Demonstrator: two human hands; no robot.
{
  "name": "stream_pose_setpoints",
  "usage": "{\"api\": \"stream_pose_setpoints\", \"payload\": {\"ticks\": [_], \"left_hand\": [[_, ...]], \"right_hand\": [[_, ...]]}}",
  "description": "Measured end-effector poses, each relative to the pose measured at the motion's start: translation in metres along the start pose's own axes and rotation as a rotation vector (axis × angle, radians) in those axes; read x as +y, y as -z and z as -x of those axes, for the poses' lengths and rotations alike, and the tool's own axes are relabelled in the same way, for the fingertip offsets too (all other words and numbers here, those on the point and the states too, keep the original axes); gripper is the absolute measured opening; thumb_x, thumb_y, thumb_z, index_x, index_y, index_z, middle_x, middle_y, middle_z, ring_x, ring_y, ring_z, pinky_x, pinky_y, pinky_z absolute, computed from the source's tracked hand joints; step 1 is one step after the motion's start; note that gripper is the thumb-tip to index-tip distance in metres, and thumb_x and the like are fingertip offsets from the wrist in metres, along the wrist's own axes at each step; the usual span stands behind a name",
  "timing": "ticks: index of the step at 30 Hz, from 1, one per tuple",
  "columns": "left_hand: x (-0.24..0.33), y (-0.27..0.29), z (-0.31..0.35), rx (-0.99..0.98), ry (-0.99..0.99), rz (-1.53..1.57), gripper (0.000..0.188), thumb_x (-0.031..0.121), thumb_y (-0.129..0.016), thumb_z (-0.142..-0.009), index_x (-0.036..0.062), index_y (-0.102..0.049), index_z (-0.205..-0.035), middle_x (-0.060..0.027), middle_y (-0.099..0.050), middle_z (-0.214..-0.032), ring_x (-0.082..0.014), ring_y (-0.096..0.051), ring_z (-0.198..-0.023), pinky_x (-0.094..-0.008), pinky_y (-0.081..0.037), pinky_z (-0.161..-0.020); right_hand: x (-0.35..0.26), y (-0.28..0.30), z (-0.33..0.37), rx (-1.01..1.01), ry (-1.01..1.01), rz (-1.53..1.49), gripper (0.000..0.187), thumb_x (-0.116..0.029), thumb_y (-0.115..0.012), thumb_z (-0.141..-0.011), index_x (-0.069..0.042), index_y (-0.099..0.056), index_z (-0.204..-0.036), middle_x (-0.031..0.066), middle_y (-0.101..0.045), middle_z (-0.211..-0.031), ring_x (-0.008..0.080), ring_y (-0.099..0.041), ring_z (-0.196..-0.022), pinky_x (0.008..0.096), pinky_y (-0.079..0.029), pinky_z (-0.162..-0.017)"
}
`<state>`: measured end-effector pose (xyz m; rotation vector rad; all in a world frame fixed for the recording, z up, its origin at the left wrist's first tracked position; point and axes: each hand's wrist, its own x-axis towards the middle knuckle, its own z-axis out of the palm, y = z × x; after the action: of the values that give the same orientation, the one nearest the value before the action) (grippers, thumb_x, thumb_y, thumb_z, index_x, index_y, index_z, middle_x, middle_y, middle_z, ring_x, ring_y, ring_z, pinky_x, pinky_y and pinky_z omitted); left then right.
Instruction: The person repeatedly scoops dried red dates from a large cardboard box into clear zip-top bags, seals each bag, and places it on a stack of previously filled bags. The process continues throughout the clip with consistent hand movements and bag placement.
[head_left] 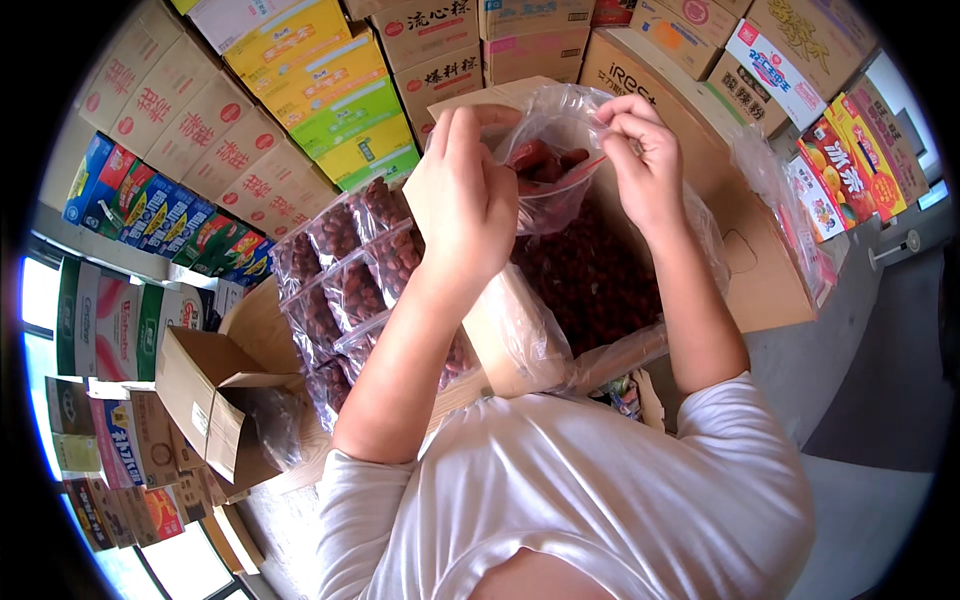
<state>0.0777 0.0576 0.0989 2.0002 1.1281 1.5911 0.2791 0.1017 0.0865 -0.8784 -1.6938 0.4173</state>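
Observation:
Between my hands hangs a clear plastic bag (553, 213) with several dried red dates (545, 163) inside. My left hand (465, 185) is closed on the bag's left side, its fingertips partly hidden behind the hand. At the opposite side of the mouth, my right hand (640, 160) pinches the bag's edge between thumb and fingers. Directly below the bag is an open carton lined with clear plastic film (535, 335), holding a deep mass of loose dark red dates (595, 290). To its left, under my left forearm, sit rows of filled clear bags of dates (352, 292).
Stacked cartons (205, 130) and yellow-green boxes (320, 90) line the far side. An opened cardboard box (205, 400) stands at the left, with crumpled plastic in it. More plastic film (785, 210) hangs beside the large carton at the right. A small bin of wrappers (630, 400) is near my body.

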Motion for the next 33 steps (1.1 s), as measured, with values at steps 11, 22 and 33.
{"api": "stream_pose_setpoints", "payload": {"ticks": [11, 22, 33], "left_hand": [[0.002, 0.036, 0.012, 0.019, 0.268, 0.338, 0.042, -0.019, -0.039, -0.074, -0.0037, -0.052, -0.111, -0.0087, -0.059, -0.113, -0.003, -0.044, -0.056, -0.0201, -0.038, -0.053], [0.002, 0.042, 0.044, -0.048, 0.457, 0.473, 0.044, -0.012, -0.041, -0.077, -0.0035, -0.05, -0.119, -0.0099, -0.056, -0.122, -0.003, -0.043, -0.062, -0.0183, -0.042, -0.057], [-0.019, 0.038, 0.057, -0.012, 0.42, 0.537, 0.046, 0.0, -0.061, -0.084, -0.0006, -0.045, -0.128, -0.0097, -0.054, -0.123, -0.0059, -0.048, -0.07, -0.0218, -0.043, -0.07]], "right_hand": [[-0.025, -0.018, 0.006, -0.112, -0.2, -0.261, 0.018, 0.002, -0.059, -0.081, 0.004, -0.051, -0.065, 0.0058, -0.061, -0.096, 0.0061, -0.053, -0.071, 0.0222, -0.043, -0.063], [0.002, -0.017, 0.044, -0.26, -0.296, -0.582, 0.026, -0.012, -0.074, -0.079, -0.004, -0.057, -0.096, 0.0097, -0.056, -0.113, 0.0149, -0.053, -0.107, 0.034, -0.044, -0.093], [0.007, -0.052, 0.085, -0.469, -0.348, -0.555, 0.084, -0.005, -0.091, -0.056, -0.001, -0.051, -0.129, 0.0061, -0.06, -0.123, 0.0163, -0.057, -0.114, 0.0338, -0.046, -0.099]]}}
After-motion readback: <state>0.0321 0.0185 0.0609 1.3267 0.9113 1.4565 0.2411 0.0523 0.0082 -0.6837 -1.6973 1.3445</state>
